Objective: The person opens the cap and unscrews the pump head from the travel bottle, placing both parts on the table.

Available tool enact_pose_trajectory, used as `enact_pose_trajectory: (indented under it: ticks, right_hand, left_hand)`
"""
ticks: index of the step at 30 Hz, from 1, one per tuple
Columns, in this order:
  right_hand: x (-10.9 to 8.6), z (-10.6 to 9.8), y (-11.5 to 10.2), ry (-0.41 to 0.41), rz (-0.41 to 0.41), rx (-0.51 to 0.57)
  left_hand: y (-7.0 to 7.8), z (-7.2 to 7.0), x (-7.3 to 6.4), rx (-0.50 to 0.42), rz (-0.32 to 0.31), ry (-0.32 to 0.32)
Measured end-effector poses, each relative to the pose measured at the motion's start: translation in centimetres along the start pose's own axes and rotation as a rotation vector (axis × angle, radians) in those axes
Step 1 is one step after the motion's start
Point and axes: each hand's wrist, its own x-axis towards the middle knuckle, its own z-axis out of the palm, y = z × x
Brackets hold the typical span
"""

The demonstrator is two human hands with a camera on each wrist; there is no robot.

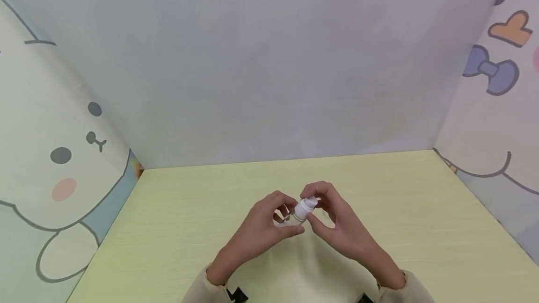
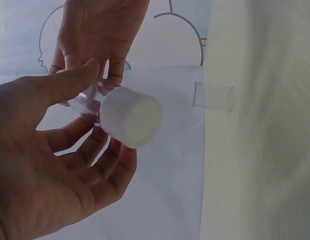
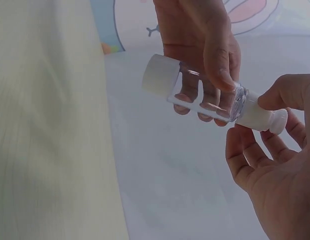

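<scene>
A small clear bottle with a white base is held over the table, tilted. My left hand grips its transparent body, thumb on one side and fingers curled round the other. At the other end is a white pump top. My right hand pinches that top between thumb and fingers, close to the bottle's neck. In the left wrist view the white base faces the camera, and the pump end is hidden behind the hands.
A small clear cap stands on the pale yellow table, beyond the hands. A plain grey-white panel rises at the table's back edge. Side panels with cartoon figures flank the table.
</scene>
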Motion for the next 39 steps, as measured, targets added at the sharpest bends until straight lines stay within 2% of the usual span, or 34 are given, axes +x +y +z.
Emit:
enact_pose_trajectory:
  ticks: [5, 9, 13, 17, 24, 28, 39]
  right_hand:
    - [-0.2, 0.0, 0.1, -0.035, -0.012, 0.017]
    - [-0.2, 0.1, 0.2, -0.037, -0.008, -0.015]
    - [-0.2, 0.0, 0.2, 0.033, -0.014, -0.075]
    - [0.0, 0.1, 0.2, 0.113, 0.016, -0.075]
    - [-0.1, 0.8, 0.3, 0.166, 0.055, 0.018]
    - [-0.2, 1.1, 0.2, 0.165, 0.06, 0.042]
    - [-0.1, 0.5, 0.1, 0.075, -0.005, 0.079]
  left_hand:
    - [-0.4, -0.5, 0.1, -0.139, -0.075, -0.117]
    - [-0.5, -0.7, 0.1, -0.174, -0.084, -0.137]
    - [-0.3, -0.6, 0.1, -0.159, -0.086, -0.098]
    - [-0.1, 0.0, 0.1, -0.107, -0.072, -0.021]
    - [0.4, 0.9, -0.1, 0.043, 0.051, 0.103]
    - [0.5, 1.0, -0.1, 0.076, 0.075, 0.127]
    - [0.5, 0.8, -0.1, 0.074, 0.062, 0.133]
